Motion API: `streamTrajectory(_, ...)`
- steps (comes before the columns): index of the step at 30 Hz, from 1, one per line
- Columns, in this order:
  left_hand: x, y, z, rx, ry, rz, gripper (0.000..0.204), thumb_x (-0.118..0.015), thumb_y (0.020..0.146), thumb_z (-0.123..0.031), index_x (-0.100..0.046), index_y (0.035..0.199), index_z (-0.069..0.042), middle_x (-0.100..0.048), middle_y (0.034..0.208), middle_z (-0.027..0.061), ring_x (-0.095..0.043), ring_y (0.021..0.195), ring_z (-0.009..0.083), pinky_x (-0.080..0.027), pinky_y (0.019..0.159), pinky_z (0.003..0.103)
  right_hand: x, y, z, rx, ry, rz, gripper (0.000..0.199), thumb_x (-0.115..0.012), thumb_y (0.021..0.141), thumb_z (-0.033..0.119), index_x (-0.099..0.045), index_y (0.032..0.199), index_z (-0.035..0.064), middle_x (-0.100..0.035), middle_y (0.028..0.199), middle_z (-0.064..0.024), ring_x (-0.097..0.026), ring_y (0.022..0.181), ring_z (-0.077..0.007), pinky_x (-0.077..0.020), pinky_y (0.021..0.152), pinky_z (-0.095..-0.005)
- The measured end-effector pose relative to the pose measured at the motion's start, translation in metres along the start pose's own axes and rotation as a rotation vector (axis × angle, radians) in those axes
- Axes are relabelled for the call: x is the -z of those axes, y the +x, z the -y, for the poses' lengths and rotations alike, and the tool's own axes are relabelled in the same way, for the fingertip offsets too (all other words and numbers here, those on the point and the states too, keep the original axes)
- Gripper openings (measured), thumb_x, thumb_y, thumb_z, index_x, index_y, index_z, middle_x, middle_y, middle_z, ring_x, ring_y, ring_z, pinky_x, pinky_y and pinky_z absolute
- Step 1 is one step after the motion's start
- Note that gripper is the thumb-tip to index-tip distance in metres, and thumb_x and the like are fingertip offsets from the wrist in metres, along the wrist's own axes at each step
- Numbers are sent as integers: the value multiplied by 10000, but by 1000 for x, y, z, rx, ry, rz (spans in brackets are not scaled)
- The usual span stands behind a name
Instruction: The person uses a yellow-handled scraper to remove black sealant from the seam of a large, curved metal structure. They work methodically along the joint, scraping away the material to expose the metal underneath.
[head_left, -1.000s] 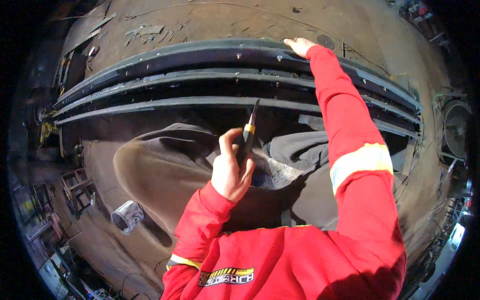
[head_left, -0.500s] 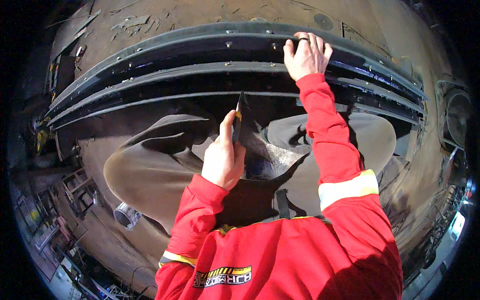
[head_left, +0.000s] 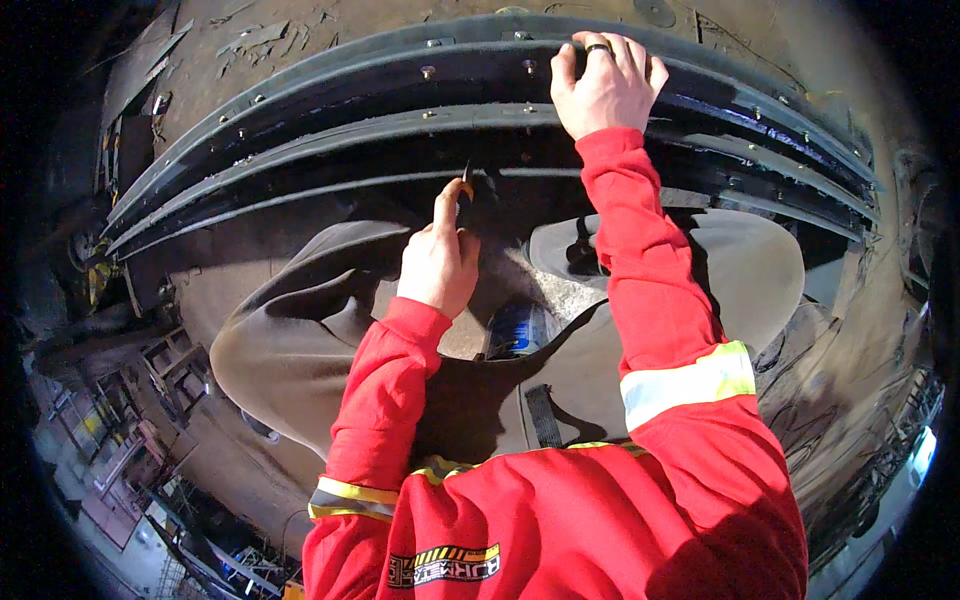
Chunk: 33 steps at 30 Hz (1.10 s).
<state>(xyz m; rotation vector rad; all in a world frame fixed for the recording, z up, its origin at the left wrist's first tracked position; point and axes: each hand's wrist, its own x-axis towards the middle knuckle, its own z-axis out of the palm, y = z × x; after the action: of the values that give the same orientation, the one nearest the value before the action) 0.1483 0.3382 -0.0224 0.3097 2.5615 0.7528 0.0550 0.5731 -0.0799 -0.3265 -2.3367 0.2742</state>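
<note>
A long dark beam (head_left: 340,138) lies across in front of me, with pale ledges running along it and several bolts set in its faces. My right hand (head_left: 608,92) is closed over the beam's far upper edge, fingers curled across it and thumb apart on the near side. In my closed left hand (head_left: 438,262) is a slim knife (head_left: 467,187) with a black and yellow-orange handle. Its pointed tip reaches the lowest ledge of the beam; whether it touches cannot be made out. The index finger stretches along the handle, and the palm hides the rest.
My bent knees in grey-brown trousers (head_left: 290,375) sit just below the beam. Between them is a partly hidden blue-and-white object (head_left: 515,330). Flat scraps (head_left: 258,40) lie on the brown floor beyond. Metal frames (head_left: 165,365) stand at the left.
My left hand has moved slightly up and left, and the knife has turned, showing less of its length. My right hand keeps its hold on the beam. The whole view has shifted a little.
</note>
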Motion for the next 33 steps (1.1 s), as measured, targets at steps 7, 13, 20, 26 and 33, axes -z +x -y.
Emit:
streamTrajectory(7,-11,7,-4,11,-11,-16,629,-554,806,-26,-333,1393,-74,-625,732,254,-634,690,419,-503,643,485,1,0,0,0,-20,-17,167,-652,797,291,-699,848,139,-685,924,1,-592,995,-206,-338,948,-423)
streamTrajectory(13,-15,9,-9,16,-21,-60,615,-558,807,-32,-338,1380,-72,-622,713,247,-631,662,419,-507,623,486,22,11,12,-38,123,-26,156,-657,747,170,-621,842,52,-613,894,-86,-567,941,-280,-384,913,-458)
streamTrajectory(20,-17,14,-8,3,39,-61,603,-558,805,-33,-339,1367,-57,-626,715,245,-637,664,412,-520,631,474,19,10,11,-44,121,-60,121,-644,750,170,-619,800,63,-617,865,-78,-569,930,-266,-389,887,-439)
streamTrajectory(26,-19,16,-12,20,94,-73,599,-556,809,-36,-340,1367,-57,-634,744,251,-640,682,414,-519,634,478,20,10,11,-47,138,-79,124,-641,749,169,-625,793,54,-619,863,-82,-568,929,-269,-388,887,-439)
streamTrajectory(33,-20,17,-15,39,45,-96,576,-531,825,-44,-340,1368,-60,-613,685,248,-629,651,422,-506,612,485,20,10,11,-64,129,-85,131,-640,742,172,-629,775,46,-618,858,-86,-566,931,-275,-387,893,-440)
